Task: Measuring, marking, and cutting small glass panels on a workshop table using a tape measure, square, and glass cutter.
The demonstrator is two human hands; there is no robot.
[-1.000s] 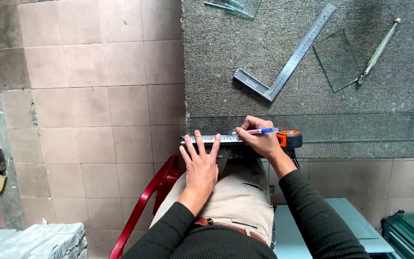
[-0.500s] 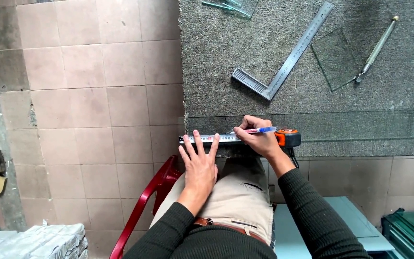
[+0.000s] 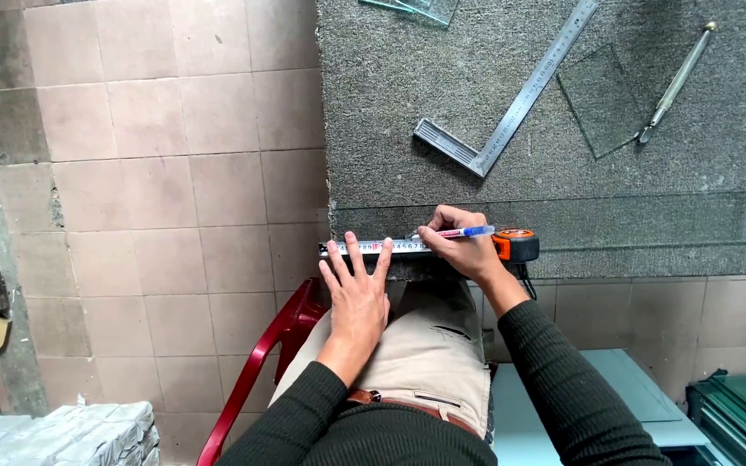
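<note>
We press the tape blade (image 3: 373,247) flat with our spread left hand (image 3: 357,289); right hand (image 3: 464,248), gripping the pen (image 3: 466,231), should mark with the tip tight against the scale.

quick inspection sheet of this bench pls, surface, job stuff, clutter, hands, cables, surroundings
surface: grey carpeted bench top, with a large glass sheet lying along its near edge
job's things: tape measure blade stretched along the near edge, its orange case at the right end; blue pen
clutter: metal square, small glass pane, slim metal-tipped tool, glass offcuts
grippers: left hand pressed flat on the tape; right hand holds the pen tip at the tape
cables: nothing seen
surroundings: tiled floor, red plastic chair, wrapped stack, green glass sheets
</note>
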